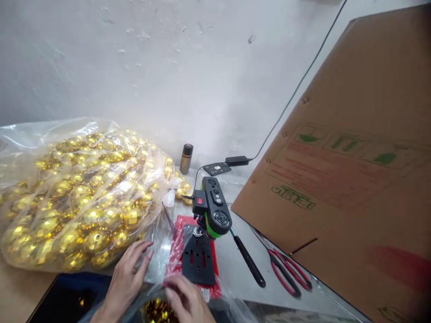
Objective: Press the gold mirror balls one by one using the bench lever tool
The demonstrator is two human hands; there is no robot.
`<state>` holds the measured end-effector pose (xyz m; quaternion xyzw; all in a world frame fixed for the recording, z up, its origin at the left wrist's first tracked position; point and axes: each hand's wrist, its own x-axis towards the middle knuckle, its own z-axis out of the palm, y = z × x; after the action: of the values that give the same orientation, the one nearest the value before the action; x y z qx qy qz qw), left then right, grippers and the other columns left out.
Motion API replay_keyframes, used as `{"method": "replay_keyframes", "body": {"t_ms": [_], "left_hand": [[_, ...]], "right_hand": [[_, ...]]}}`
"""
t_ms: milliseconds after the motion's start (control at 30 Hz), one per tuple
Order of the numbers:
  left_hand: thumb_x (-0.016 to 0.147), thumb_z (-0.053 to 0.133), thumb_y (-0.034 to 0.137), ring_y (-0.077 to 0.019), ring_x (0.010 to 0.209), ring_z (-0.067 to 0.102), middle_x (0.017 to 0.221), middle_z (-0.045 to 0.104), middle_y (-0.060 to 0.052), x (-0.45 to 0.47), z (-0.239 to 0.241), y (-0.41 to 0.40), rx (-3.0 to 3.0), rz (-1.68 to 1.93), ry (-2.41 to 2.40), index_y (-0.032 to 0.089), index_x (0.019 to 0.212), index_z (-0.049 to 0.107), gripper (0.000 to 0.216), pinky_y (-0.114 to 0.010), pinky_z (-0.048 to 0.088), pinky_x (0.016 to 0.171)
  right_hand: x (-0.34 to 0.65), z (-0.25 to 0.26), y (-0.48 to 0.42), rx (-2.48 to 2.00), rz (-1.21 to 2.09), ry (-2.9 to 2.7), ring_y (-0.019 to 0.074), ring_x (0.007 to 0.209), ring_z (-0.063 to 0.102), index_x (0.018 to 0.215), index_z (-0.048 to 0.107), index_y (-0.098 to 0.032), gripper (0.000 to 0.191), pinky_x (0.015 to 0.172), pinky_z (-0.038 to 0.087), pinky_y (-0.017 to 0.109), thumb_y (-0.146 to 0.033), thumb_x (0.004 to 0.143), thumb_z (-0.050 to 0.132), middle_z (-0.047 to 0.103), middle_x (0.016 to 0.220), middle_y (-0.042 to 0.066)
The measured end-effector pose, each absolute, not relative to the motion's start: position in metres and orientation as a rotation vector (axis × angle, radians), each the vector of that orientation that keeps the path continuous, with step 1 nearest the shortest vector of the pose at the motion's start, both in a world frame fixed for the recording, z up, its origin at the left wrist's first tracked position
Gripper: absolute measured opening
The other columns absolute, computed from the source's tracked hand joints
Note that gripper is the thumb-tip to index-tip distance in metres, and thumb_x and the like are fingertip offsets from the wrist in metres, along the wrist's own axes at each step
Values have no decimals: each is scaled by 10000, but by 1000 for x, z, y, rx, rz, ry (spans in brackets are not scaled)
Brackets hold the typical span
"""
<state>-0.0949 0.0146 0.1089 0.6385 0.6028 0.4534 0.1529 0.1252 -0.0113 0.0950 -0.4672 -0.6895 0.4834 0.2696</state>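
At the lower edge, my right hand (188, 298) has its fingers curled at the rim of a clear plastic bag (232, 305), seemingly gripping the film. Inside that bag are shiny gold pieces (158, 311), partly hidden by the hand. My left hand (129, 271) is to the left of the opening, thumb and fingers apart, with nothing seen between them. Just beyond it lies a large clear bag of gold mirrored balls (84, 197). A small black and green bench drill press (217, 208) stands ahead of my right hand, its black slotted base (198, 262) on red plastic (180, 226).
A black-handled lever (249, 260) sticks out from the machine. Red-handled pliers (289, 271) lie to the right, beside a big cardboard box (336, 157). Near the wall are a dark cylindrical container (186, 159) and a power adapter (237, 160) with its cable.
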Motion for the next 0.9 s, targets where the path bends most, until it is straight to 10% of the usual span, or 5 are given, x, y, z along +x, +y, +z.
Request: {"method": "replay_keyframes", "body": {"t_ms": [133, 300, 567, 700, 900], "left_hand": [[1047, 519, 483, -234, 936, 813, 1058, 834, -63, -90, 90, 18, 1939, 1557, 1896, 258, 1094, 769, 339, -318, 680, 831], [987, 672, 310, -342, 1187, 731, 1212, 760, -121, -123, 54, -6, 2140, 1658, 2227, 309, 1278, 683, 291, -549, 587, 1065], [1077, 477, 292, -415, 1666, 86, 1818, 84, -114, -145, 73, 46, 2220, 1446, 2468, 420, 1699, 135, 721, -769, 212, 1267], [1071, 431, 305, -441, 1650, 159, 1782, 199, -202, -149, 67, 86, 2087, 1477, 2470, 257, 1619, 430, 550, -742, 321, 1227], [993, 397, 253, -438, 1536, 427, 1485, 613, -282, -182, 56, 127, 2132, 1276, 2507, 99, 1444, 619, 527, -720, 347, 1221]], "right_hand": [[65, 92, 58, -1219, 937, -1460, 325, 1457, 563, 1432, 657, -165, 596, 1229, 437, 461, -518, 954, 611, 626, 1517, 186], [14, 90, 118, -1309, 1189, -1205, 415, 1398, 601, 1394, 661, -63, 836, 1175, 461, 551, -609, 770, 762, 658, 1441, 262], [-2, 102, 111, -1124, 1314, -1083, 262, 975, 700, 1284, 721, -132, 746, 848, 572, 356, -712, 827, 611, 756, 1017, 121], [-13, 114, 99, -1038, 1413, -1037, 127, 563, 436, 1236, 714, -127, 832, 530, 405, 258, -825, 837, 500, 494, 648, -37], [-26, 109, 76, -874, 1545, -981, 110, 562, 332, 1414, 603, -98, 1017, 524, 309, 243, -900, 791, 540, 381, 626, -80]]}}
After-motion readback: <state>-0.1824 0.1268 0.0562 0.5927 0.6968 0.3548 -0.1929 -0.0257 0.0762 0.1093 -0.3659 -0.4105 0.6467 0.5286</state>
